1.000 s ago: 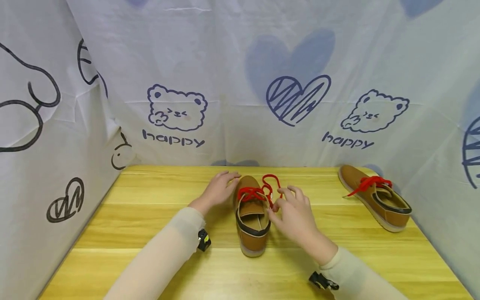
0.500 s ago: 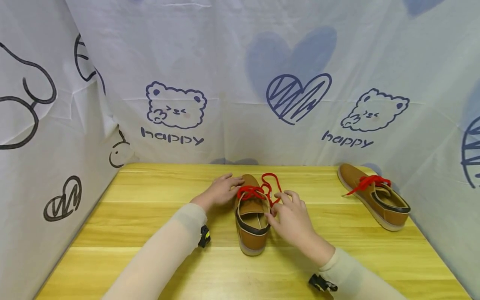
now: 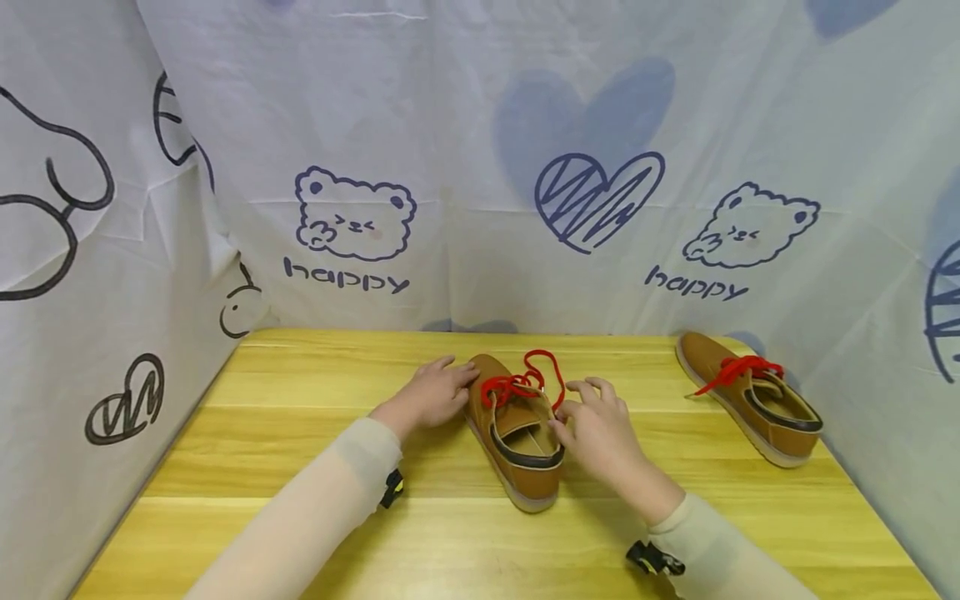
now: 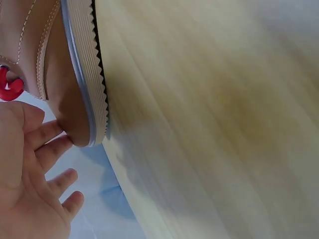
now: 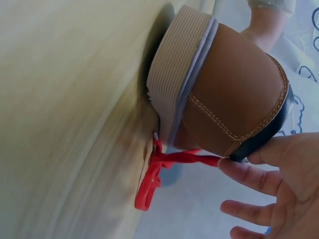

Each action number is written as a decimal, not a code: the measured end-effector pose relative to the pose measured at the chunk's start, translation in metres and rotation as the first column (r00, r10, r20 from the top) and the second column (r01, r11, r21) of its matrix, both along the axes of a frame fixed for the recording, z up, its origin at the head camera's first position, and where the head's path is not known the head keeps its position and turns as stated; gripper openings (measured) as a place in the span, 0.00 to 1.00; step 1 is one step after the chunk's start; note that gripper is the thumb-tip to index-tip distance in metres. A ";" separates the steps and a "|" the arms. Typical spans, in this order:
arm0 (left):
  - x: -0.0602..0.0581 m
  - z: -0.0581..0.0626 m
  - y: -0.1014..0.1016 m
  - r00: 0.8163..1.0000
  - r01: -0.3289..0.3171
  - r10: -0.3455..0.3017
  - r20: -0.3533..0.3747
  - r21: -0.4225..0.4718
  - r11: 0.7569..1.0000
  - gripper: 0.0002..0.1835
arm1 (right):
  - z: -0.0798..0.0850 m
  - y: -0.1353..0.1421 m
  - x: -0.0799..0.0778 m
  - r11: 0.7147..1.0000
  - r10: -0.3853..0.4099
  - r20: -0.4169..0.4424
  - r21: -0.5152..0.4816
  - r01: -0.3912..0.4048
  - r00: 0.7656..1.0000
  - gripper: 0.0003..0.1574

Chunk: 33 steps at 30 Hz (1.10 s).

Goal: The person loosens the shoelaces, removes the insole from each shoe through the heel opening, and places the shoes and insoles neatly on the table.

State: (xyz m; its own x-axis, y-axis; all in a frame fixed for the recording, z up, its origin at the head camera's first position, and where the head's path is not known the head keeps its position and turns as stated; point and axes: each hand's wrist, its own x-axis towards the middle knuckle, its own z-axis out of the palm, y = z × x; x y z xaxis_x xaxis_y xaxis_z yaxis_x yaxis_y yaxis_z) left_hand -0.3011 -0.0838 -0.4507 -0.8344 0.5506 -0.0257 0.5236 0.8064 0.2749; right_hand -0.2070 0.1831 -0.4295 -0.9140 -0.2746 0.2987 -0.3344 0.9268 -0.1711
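Observation:
A brown shoe (image 3: 537, 485) with red laces (image 3: 504, 388) stands on the wooden table, toe pointing away and slightly left. My left hand (image 3: 431, 395) is at the left of its toe; in the left wrist view, loosely bent fingers (image 4: 54, 149) touch the toe end. On the right side, my right hand (image 3: 602, 429) pinches the shoe's dark padded collar (image 5: 264, 130) between thumb and index finger, the other fingers spread away. A loose loop of red lace (image 5: 146, 185) trails on the table beside the shoe, passing close to the index fingertip.
A matching brown shoe (image 3: 791, 440) with red laces lies angled near the table's right edge. White cloth (image 3: 465, 250) printed with hearts and bears hangs behind the table (image 3: 315, 517) and along both sides.
The shoe has turned on the table, its heel swinging right and its toe slightly left. The right hand has shifted a little right with the collar; the left hand stays by the toe.

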 end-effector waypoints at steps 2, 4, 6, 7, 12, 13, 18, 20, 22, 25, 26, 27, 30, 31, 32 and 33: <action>0.002 0.000 0.000 1.000 -0.001 0.000 -0.006 -0.009 1.000 0.26 | 0.001 0.003 -0.001 1.000 -0.005 0.001 0.007 0.005 1.000 0.12; 0.006 0.001 0.000 1.000 -0.010 0.010 -0.005 -0.014 1.000 0.26 | 0.002 0.005 -0.001 1.000 -0.011 0.002 0.015 0.011 1.000 0.11; 0.009 0.001 0.001 1.000 -0.024 0.024 -0.002 -0.026 0.999 0.26 | 0.003 0.008 -0.002 1.000 -0.016 0.002 0.019 0.016 1.000 0.10; 0.010 0.002 0.002 0.999 -0.032 0.032 -0.002 -0.030 0.999 0.26 | 0.003 0.009 -0.003 1.000 -0.016 0.001 0.022 0.016 1.000 0.10; 0.018 0.005 0.008 0.997 -0.078 0.079 0.016 -0.061 0.995 0.27 | 0.005 0.014 -0.008 1.000 -0.023 0.004 0.020 0.023 1.000 0.10; 0.020 0.007 0.009 0.996 -0.086 0.087 0.016 -0.066 0.994 0.27 | 0.005 0.015 -0.009 0.999 -0.024 0.004 0.022 0.024 1.000 0.10; 0.029 0.013 0.012 0.994 -0.108 0.109 0.008 -0.100 0.989 0.27 | 0.003 0.021 -0.017 1.000 -0.026 0.016 0.018 0.025 1.000 0.10; 0.032 0.015 0.013 0.993 -0.116 0.116 -0.001 -0.114 0.987 0.26 | 0.003 0.022 -0.021 1.000 -0.020 0.016 0.014 0.019 1.000 0.10; 0.033 0.015 0.012 0.991 -0.133 0.132 -0.021 -0.127 0.983 0.26 | 0.003 0.022 -0.024 1.000 -0.005 0.014 0.012 0.005 1.000 0.11; 0.031 0.016 0.012 0.986 -0.163 0.157 -0.062 -0.106 0.981 0.24 | 0.005 0.022 -0.025 1.000 0.012 0.029 0.007 -0.012 0.999 0.12; 0.030 0.017 0.013 0.984 -0.166 0.160 -0.072 -0.084 0.983 0.24 | 0.006 0.023 -0.024 1.000 0.013 0.037 0.008 -0.013 0.999 0.13; 0.028 0.017 0.013 0.984 -0.162 0.156 -0.084 -0.061 0.985 0.23 | 0.007 0.023 -0.022 1.000 0.010 0.044 0.009 -0.010 0.999 0.13; 0.020 0.016 0.014 0.987 -0.133 0.134 -0.093 0.018 0.991 0.23 | 0.011 0.024 -0.017 1.000 -0.012 0.055 0.015 0.011 0.998 0.15; 0.018 0.015 0.014 0.988 -0.123 0.126 -0.089 0.037 0.992 0.23 | 0.012 0.025 -0.015 1.000 -0.020 0.055 0.020 0.019 0.998 0.15; 0.015 0.014 0.014 0.989 -0.116 0.119 -0.084 0.045 0.992 0.23 | 0.013 0.025 -0.014 0.999 -0.025 0.055 0.027 0.024 0.998 0.16; 0.012 0.012 0.014 0.990 -0.112 0.115 -0.078 0.048 0.993 0.23 | 0.014 0.025 -0.012 0.999 -0.027 0.057 0.032 0.025 0.998 0.16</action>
State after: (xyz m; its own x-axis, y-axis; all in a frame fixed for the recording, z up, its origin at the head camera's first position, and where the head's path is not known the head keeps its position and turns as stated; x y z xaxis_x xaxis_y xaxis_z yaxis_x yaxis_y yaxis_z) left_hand -0.2893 -0.0693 -0.4386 -0.8899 0.4514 0.0660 0.4513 0.8500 0.2719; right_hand -0.2192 0.2080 -0.4151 -0.9364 -0.2587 0.2372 -0.3004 0.9402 -0.1605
